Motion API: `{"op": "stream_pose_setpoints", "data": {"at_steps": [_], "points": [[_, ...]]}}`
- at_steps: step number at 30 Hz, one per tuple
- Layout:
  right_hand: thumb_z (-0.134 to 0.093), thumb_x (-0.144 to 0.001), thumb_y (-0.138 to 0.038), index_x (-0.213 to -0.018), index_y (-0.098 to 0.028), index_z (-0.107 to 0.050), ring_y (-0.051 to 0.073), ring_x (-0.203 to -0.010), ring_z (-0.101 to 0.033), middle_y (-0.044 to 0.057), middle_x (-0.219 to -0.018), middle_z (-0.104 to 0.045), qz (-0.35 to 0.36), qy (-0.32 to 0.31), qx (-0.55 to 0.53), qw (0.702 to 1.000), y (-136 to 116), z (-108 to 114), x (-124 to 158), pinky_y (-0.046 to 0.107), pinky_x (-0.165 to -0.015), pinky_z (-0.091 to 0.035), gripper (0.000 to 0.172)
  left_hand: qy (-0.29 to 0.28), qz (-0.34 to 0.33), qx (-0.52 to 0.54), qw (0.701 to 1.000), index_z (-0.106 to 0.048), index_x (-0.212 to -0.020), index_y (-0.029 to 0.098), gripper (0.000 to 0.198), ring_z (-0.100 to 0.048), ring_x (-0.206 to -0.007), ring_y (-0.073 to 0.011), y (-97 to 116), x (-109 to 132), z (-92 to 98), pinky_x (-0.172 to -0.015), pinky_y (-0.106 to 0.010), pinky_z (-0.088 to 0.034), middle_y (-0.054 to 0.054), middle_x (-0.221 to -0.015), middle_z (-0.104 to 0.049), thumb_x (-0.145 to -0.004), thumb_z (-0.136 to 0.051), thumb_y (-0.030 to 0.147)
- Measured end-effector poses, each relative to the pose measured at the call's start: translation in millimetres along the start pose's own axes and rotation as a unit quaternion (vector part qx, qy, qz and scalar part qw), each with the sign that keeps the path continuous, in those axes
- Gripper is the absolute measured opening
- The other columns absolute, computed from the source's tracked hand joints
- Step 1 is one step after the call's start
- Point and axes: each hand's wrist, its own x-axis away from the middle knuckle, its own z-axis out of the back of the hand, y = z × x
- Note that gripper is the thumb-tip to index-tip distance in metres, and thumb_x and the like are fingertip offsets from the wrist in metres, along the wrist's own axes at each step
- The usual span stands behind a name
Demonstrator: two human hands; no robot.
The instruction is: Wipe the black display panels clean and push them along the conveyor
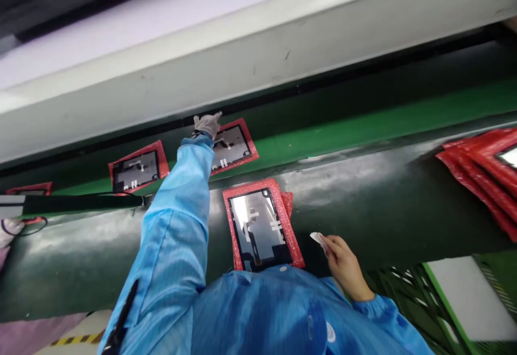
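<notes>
My left hand, in a whitish glove, reaches out over the upper corner of a screen panel on red bubble wrap, its fingers spread. My bare right hand pinches a small white piece between thumb and fingers. Between my arms, close to my body, another screen panel lies on red bubble wrap, with white tabs and a dark flex strip on its back. The blue sleeve of my left arm passes to the left of this panel.
A green belt runs behind the dark bench, carrying another wrapped panel at left. Red bubble-wrap pouches are stacked at right. A dark bar and a gloved hand of another person are at far left.
</notes>
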Motion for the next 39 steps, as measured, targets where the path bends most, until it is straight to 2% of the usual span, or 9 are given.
{"op": "stream_pose_setpoints", "data": {"at_steps": [3, 7, 12, 15, 18, 20, 24, 32, 39], "points": [[-0.038, -0.091, -0.024, -0.11, -0.024, -0.067, 0.022, -0.086, -0.062, 0.01, -0.094, -0.061, 0.06, -0.047, 0.012, 0.997, -23, -2, -32, 0.037, -0.077, -0.054, 0.034, 0.047, -0.05, -0.135, 0.988, -0.038, -0.138, 0.001, 0.052, -0.027, -0.136, -0.0333, 5, 36, -1.7, -0.106, -0.061, 0.0, -0.016, -0.143, -0.042, -0.09, -0.048, 0.02], [-0.038, -0.091, -0.015, -0.115, -0.019, -0.063, 0.023, -0.096, -0.058, 0.011, -0.104, -0.06, 0.19, -0.154, 0.013, 0.969, -60, -42, -71, 0.038, -0.086, -0.051, 0.035, 0.062, -0.117, -0.175, 0.976, -0.048, -0.135, 0.013, 0.048, -0.031, -0.137, -0.0284, 3, 166, -31.8, -0.114, -0.049, -0.006, -0.01, -0.145, -0.043, -0.089, -0.05, 0.028], [-0.04, -0.088, -0.007, -0.109, -0.008, -0.064, 0.025, -0.095, -0.054, 0.016, -0.104, -0.061, 0.319, -0.329, 0.134, 0.879, -86, -85, -96, 0.04, -0.088, -0.047, 0.032, 0.037, -0.18, -0.105, 0.977, -0.062, -0.118, 0.017, 0.033, -0.05, -0.126, -0.0218, -33, 364, -131.9, -0.114, -0.044, -0.028, -0.011, -0.127, -0.061, -0.091, -0.042, 0.022], [-0.042, -0.085, -0.002, -0.109, -0.007, -0.062, 0.025, -0.094, -0.053, 0.016, -0.103, -0.06, 0.261, -0.325, 0.207, 0.885, -88, -86, -117, 0.039, -0.088, -0.044, 0.032, -0.013, -0.183, -0.121, 0.976, -0.061, -0.12, 0.021, 0.035, -0.052, -0.125, -0.0223, -59, 426, -183.5, -0.109, -0.045, -0.037, -0.01, -0.123, -0.065, -0.091, -0.041, 0.022], [-0.037, -0.086, 0.0, -0.112, -0.006, -0.06, 0.024, -0.09, -0.051, 0.016, -0.102, -0.058, 0.19, -0.282, 0.253, 0.906, -91, -85, -125, 0.038, -0.088, -0.043, 0.035, -0.041, -0.172, -0.152, 0.972, -0.054, -0.129, 0.022, 0.04, -0.044, -0.132, -0.0212, -69, 442, -206.5, -0.113, -0.046, -0.031, -0.008, -0.132, -0.059, -0.093, -0.038, 0.021], [-0.035, -0.088, -0.002, -0.114, -0.005, -0.058, 0.024, -0.093, -0.051, 0.017, -0.105, -0.057, 0.216, -0.284, 0.268, 0.895, -96, -86, -116, 0.038, -0.088, -0.041, 0.035, -0.046, -0.162, -0.171, 0.971, -0.05, -0.134, 0.021, 0.042, -0.039, -0.135, -0.021, -68, 441, -209.3, -0.115, -0.046, -0.026, -0.008, -0.137, -0.055, -0.094, -0.036, 0.02], [-0.03, -0.091, -0.006, -0.117, -0.003, -0.057, 0.027, -0.099, -0.049, 0.02, -0.109, -0.057, 0.238, -0.286, 0.322, 0.871, -102, -82, -104, 0.038, -0.086, -0.04, 0.038, -0.057, -0.154, -0.202, 0.966, -0.047, -0.137, 0.018, 0.044, -0.037, -0.137, -0.0216, -58, 436, -203.4, -0.116, -0.045, -0.026, -0.008, -0.14, -0.052, -0.095, -0.035, 0.022], [-0.027, -0.093, -0.008, -0.117, -0.006, -0.057, 0.026, -0.1, -0.046, 0.018, -0.108, -0.055, 0.254, -0.238, 0.36, 0.866, -114, -77, -161, 0.037, -0.086, -0.036, 0.038, -0.061, -0.126, -0.203, 0.969, -0.047, -0.137, 0.016, 0.045, -0.035, -0.138, -0.024, -44, 435, -197.2, -0.117, -0.047, -0.025, -0.008, -0.143, -0.047, -0.094, -0.035, 0.019], [-0.025, -0.094, -0.008, -0.113, -0.002, -0.059, 0.025, -0.098, -0.048, 0.019, -0.111, -0.055, 0.228, -0.271, 0.391, 0.85, -119, -75, -148, 0.034, -0.084, -0.037, 0.039, -0.091, -0.106, -0.186, 0.973, -0.043, -0.139, 0.011, 0.049, -0.032, -0.139, -0.0281, -35, 434, -194.8, -0.117, -0.05, -0.022, -0.011, -0.146, -0.043, -0.091, -0.035, 0.015]]}}
